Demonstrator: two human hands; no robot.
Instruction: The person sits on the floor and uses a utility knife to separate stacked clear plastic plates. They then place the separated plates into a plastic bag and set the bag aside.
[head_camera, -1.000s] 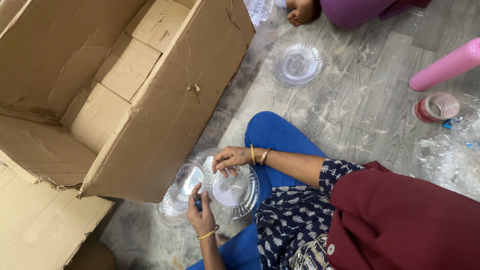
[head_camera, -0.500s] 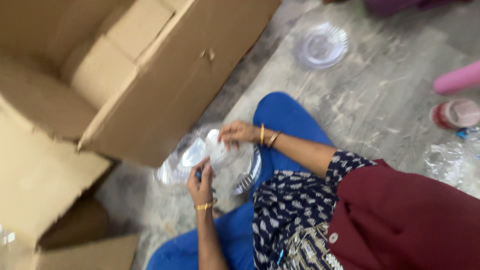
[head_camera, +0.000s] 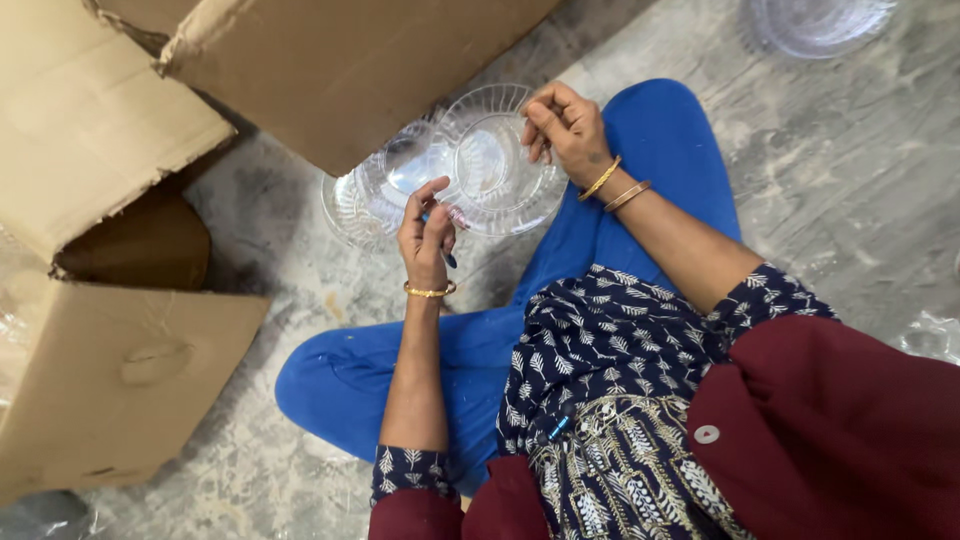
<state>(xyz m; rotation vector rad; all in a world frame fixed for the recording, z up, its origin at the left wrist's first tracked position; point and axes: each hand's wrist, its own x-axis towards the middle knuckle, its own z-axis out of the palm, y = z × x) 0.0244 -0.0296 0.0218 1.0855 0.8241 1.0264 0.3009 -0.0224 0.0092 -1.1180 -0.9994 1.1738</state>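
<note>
Grey concrete floor (head_camera: 840, 200) under you: cardboard boxes (head_camera: 110, 380) left & top, clear ribbed dish (head_camera: 815, 20) top right, plastic wrap (head_camera: 935, 335) at right edge.

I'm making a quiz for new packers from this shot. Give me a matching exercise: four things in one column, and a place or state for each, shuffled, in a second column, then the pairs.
Things:
1. left hand
2. right hand
3. cardboard box
4. lone clear dish

Places or states:
A. at the top edge of the picture, on the grey floor
B. fingers at the right rim of the clear plastic dish over the blue knee
C. open, flaps spread, left of the person
D. pinching a small dark thing beside the stacked dishes

Pairs: 1-D, 2-B, 3-C, 4-A
</note>
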